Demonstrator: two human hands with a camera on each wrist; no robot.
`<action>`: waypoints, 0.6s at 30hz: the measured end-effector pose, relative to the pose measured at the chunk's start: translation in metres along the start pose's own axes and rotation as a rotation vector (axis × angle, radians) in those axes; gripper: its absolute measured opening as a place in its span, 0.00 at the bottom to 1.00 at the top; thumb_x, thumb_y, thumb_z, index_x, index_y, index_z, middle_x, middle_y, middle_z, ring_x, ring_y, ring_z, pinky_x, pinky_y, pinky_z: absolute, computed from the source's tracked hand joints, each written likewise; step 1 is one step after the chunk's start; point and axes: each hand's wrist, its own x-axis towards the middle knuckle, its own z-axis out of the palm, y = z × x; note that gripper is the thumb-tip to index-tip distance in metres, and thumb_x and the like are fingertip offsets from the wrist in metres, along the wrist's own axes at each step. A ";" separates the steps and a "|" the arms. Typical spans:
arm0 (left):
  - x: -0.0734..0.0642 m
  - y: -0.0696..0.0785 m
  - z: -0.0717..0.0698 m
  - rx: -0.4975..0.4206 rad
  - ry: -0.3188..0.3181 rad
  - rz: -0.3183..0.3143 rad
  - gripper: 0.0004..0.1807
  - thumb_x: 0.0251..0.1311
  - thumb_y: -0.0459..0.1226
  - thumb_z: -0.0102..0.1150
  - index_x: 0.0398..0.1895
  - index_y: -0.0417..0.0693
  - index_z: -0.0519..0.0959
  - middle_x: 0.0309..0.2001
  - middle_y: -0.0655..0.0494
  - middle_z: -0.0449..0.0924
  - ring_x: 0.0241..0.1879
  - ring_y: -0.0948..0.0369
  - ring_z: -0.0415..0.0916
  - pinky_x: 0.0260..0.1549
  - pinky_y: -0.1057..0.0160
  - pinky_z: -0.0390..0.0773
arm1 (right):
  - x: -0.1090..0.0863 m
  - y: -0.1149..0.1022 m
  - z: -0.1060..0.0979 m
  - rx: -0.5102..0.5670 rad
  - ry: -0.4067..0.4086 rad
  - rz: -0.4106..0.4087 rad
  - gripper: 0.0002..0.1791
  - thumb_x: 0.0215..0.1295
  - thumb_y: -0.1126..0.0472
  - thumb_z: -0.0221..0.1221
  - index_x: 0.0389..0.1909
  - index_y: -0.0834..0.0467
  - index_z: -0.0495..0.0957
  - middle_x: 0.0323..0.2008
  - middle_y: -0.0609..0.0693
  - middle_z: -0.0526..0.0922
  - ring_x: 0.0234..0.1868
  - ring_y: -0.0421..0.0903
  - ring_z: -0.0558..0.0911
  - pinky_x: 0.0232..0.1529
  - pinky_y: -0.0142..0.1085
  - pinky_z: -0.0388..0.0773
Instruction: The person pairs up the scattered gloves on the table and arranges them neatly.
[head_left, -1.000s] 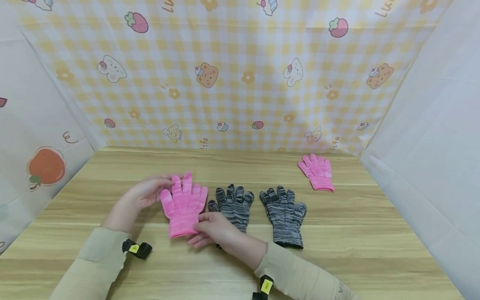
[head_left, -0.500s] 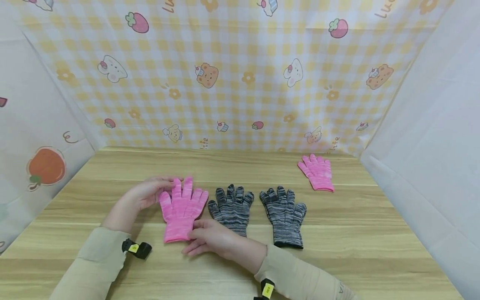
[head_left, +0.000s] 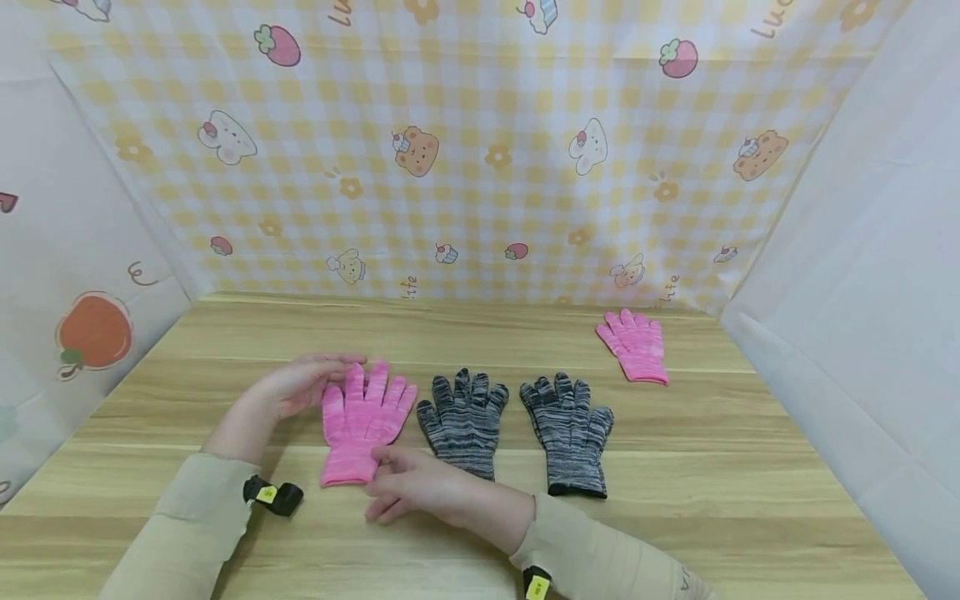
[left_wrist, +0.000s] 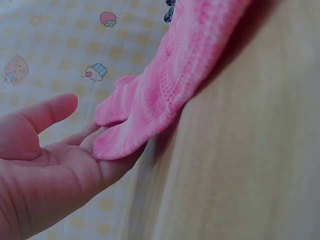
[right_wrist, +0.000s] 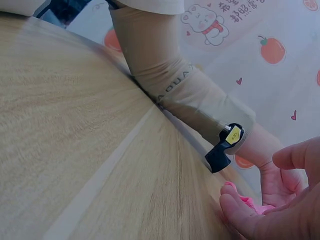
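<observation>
A pink knitted glove [head_left: 360, 429] lies on the left part of the table, its fingers pointing away from me and its cuff towards me. My left hand [head_left: 303, 383] is at its left edge. In the left wrist view, the left hand [left_wrist: 60, 160] has its fingers straight under the glove's fingertips [left_wrist: 120, 140], thumb apart. My right hand [head_left: 420, 483] is at the cuff's right side, its fingers loosely spread; in the right wrist view its thumb and fingers stand apart. A grey-black striped glove [head_left: 465, 425] lies just beyond it, its cuff partly hidden by the right forearm.
Another striped glove [head_left: 570, 433] lies to the right, fingers also pointing away. Farther back on the right is a second pink glove [head_left: 636, 346]. They lie on a wood-grain table [head_left: 712, 500]. A checked cloth [head_left: 480, 192] hangs behind, with white side walls.
The pink glove has come down flatter and slightly towards me. My right hand has moved slightly nearer to me and loosened from the cuff. The left hand has barely moved.
</observation>
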 end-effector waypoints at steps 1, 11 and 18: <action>0.000 0.000 0.000 0.008 -0.005 0.000 0.27 0.72 0.35 0.42 0.70 0.30 0.55 0.68 0.38 0.59 0.51 0.62 0.71 0.52 0.63 0.73 | 0.000 0.000 0.000 -0.007 -0.002 0.001 0.33 0.67 0.68 0.53 0.70 0.71 0.52 0.44 0.57 0.76 0.40 0.56 0.82 0.42 0.42 0.81; 0.001 -0.002 0.000 0.036 -0.030 0.007 0.28 0.73 0.37 0.40 0.71 0.30 0.52 0.71 0.34 0.49 0.64 0.48 0.58 0.63 0.51 0.61 | 0.005 0.006 -0.003 -0.005 0.027 0.013 0.32 0.66 0.69 0.53 0.68 0.74 0.54 0.45 0.59 0.77 0.40 0.61 0.81 0.41 0.45 0.81; 0.000 0.000 -0.003 0.037 -0.042 0.005 0.29 0.75 0.39 0.36 0.72 0.31 0.49 0.69 0.32 0.52 0.66 0.44 0.56 0.66 0.49 0.55 | 0.006 0.006 -0.003 -0.028 0.035 0.020 0.32 0.65 0.68 0.54 0.68 0.74 0.55 0.45 0.59 0.78 0.35 0.55 0.81 0.41 0.43 0.82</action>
